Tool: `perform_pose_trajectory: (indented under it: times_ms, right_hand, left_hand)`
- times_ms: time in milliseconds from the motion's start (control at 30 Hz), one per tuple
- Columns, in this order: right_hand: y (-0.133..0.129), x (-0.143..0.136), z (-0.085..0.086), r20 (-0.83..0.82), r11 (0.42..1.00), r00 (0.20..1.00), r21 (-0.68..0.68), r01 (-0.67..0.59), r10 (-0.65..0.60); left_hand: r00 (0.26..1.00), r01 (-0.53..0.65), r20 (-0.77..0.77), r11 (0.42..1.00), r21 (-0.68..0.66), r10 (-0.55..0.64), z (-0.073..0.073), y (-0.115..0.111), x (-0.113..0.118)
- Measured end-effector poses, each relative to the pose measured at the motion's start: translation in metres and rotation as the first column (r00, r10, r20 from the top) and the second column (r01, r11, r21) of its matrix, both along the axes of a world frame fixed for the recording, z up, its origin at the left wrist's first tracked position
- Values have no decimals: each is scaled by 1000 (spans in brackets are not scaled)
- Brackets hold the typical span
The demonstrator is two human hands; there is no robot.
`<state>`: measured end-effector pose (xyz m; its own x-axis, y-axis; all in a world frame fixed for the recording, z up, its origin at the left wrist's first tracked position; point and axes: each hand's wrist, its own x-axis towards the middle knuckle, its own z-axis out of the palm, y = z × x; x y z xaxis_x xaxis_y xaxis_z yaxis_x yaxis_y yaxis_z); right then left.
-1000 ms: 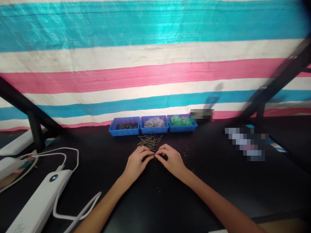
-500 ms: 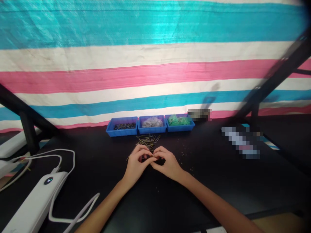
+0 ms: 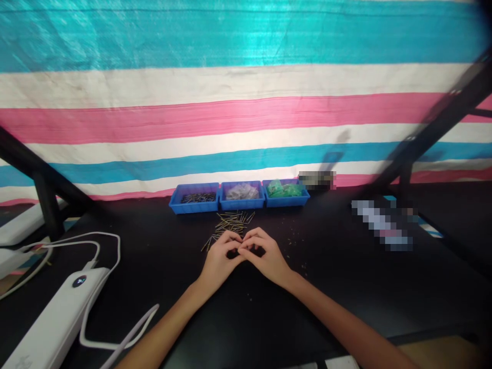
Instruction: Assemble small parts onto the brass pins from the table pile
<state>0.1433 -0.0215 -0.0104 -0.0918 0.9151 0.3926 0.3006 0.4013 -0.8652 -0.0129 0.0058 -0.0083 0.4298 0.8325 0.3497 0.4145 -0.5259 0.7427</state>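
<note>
My left hand [image 3: 222, 258] and my right hand [image 3: 267, 258] meet at their fingertips over the black table [image 3: 246, 328]. Thumbs and fingers of both are pinched together; whatever lies between them is too small or hidden to name. Just beyond the fingers spreads a loose pile of thin brass-coloured screws or nails [image 3: 232, 221], part of it covered by my left hand. Behind the pile stand three blue trays in a row: the left tray [image 3: 196, 207] has dark screws or nails, the middle tray [image 3: 243, 203] clear plastic pieces, the right tray [image 3: 287, 201] green plastic pieces.
A white power bank [image 3: 57, 323] with a looping white cable [image 3: 86, 341] lies at the left. Small crumbs [image 3: 295, 241] are scattered right of my hands. Dark slanted posts [image 3: 430, 120] frame both sides, and a striped sheet [image 3: 238, 118] hangs behind. Blurred-out items lie at right.
My fingertips have shifted slightly against each other, and the thumbs sit closer in. More of the pile shows beside my left hand. The trays have not moved.
</note>
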Motion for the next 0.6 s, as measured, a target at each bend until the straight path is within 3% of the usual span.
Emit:
perform_pose_trajectory:
  times_ms: [300, 600]
  right_hand:
    - [5, 7, 0, -25, 989, 988, -15, 149, -150]
    - [1, 4, -9, 110, 999, 994, -36, 20, -16]
  left_hand:
    - [991, -65, 114, 996, -59, 72, 10, 9, -7]
    - [984, -90, 125, 965, -245, 124, 10, 13, -12]
